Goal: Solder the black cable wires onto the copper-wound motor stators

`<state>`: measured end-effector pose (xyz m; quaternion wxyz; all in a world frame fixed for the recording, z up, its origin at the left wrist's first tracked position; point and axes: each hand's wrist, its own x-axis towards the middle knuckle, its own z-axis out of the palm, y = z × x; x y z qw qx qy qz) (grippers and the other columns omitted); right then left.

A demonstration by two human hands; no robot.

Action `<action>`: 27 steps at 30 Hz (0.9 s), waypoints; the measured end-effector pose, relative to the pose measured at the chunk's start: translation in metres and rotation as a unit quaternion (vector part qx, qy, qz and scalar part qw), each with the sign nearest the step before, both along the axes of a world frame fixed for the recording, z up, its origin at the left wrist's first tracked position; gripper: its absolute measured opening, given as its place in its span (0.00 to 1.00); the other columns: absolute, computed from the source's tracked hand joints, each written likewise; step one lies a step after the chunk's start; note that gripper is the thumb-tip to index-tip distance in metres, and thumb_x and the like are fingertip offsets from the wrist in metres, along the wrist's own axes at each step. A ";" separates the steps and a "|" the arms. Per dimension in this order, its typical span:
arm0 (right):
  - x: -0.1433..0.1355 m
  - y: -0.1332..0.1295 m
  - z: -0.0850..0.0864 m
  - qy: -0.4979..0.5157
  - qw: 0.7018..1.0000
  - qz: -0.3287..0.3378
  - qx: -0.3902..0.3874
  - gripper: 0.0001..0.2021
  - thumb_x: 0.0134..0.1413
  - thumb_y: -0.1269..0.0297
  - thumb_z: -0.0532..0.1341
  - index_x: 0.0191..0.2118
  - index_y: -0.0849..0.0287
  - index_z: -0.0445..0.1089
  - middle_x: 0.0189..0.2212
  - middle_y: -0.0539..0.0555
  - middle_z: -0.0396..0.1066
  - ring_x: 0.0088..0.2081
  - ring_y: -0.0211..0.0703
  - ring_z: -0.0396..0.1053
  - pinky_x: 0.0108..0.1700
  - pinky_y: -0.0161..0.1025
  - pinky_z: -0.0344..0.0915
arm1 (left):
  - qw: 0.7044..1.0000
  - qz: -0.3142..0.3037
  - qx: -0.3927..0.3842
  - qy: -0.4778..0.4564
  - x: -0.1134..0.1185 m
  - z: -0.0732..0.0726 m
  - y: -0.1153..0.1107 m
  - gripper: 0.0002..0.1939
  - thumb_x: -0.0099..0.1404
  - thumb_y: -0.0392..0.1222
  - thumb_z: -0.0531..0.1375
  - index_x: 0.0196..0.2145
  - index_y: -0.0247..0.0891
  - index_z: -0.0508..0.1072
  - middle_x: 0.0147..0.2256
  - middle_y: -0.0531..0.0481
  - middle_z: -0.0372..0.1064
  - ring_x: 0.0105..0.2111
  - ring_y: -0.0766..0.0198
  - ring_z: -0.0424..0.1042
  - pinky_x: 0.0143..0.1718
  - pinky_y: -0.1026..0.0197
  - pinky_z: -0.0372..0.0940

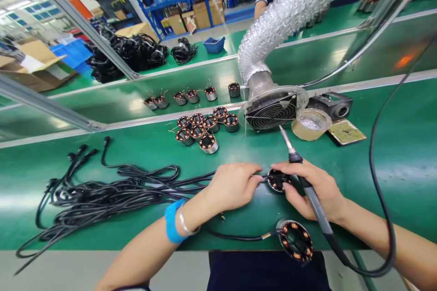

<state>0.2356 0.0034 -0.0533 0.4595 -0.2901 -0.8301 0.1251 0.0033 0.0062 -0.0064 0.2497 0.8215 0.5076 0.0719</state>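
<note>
Nearest, a wired stator [306,240] lies at the front edge of the green bench [403,182], its black lead [235,237] running toward the left wrist; a forearm snagging that lead could drag the stator off the bench. Just beyond, the left hand [235,186] pinches a thin cable end between thumb and fingertips, against a second stator [275,182] on the bench between the hands. The fingers hide much of the joint, so I cannot tell whether any conductor meets its terminal; a slip there could leave a poor contact. The right hand [317,186] steadies that stator while also gripping a soldering iron [316,207], tip pointing away. Sharing both jobs risks a roll of the wrist swinging the hot tip into skin or insulation, and a tug on the looped iron cord [373,145] could cause it. Farther off, the tip points toward the fan guard [273,113], left of a tub [309,129]; a forward push could knock either.
</note>
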 end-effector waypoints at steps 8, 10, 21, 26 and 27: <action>-0.005 -0.006 0.011 0.050 0.997 -0.044 -0.040 0.16 0.59 0.71 0.66 0.52 0.55 0.67 0.39 0.53 0.77 0.34 0.42 0.78 0.37 0.37 0.77 | 0.987 0.001 -0.060 -0.152 -0.004 0.003 0.000 0.12 0.69 0.43 0.58 0.35 0.37 0.80 0.24 0.53 0.71 0.24 0.66 0.66 0.28 0.64 0.57; -0.012 -0.005 0.020 0.061 0.997 -0.027 -0.044 0.13 0.59 0.72 0.65 0.49 0.54 0.67 0.36 0.51 0.77 0.32 0.40 0.77 0.35 0.35 0.76 | 0.983 -0.004 -0.054 -0.174 -0.009 0.005 -0.003 0.11 0.69 0.43 0.58 0.36 0.36 0.80 0.24 0.53 0.71 0.24 0.66 0.66 0.28 0.64 0.57; -0.049 0.000 0.038 0.119 0.993 -0.018 -0.006 0.15 0.57 0.75 0.66 0.47 0.55 0.67 0.35 0.50 0.75 0.31 0.38 0.76 0.34 0.33 0.75 | 0.894 0.028 -0.107 -0.434 0.000 -0.016 -0.017 0.23 0.76 0.58 0.46 0.38 0.37 0.68 0.28 0.51 0.68 0.24 0.68 0.66 0.29 0.64 0.62; -0.058 -0.004 0.033 0.100 0.988 -0.116 -0.023 0.08 0.59 0.69 0.66 0.42 0.54 0.67 0.30 0.49 0.73 0.25 0.38 0.73 0.27 0.34 0.75 | 0.835 0.112 -0.180 -0.508 0.011 -0.024 -0.025 0.19 0.75 0.57 0.50 0.39 0.38 0.65 0.21 0.59 0.58 0.22 0.70 0.58 0.28 0.66 0.56; -0.060 -0.005 0.032 0.101 0.986 -0.126 -0.030 0.08 0.59 0.68 0.66 0.42 0.54 0.67 0.30 0.49 0.73 0.24 0.38 0.72 0.27 0.33 0.75 | 0.823 0.125 -0.181 -0.523 0.013 -0.025 -0.025 0.18 0.75 0.57 0.51 0.40 0.38 0.64 0.21 0.60 0.56 0.22 0.70 0.57 0.28 0.66 0.55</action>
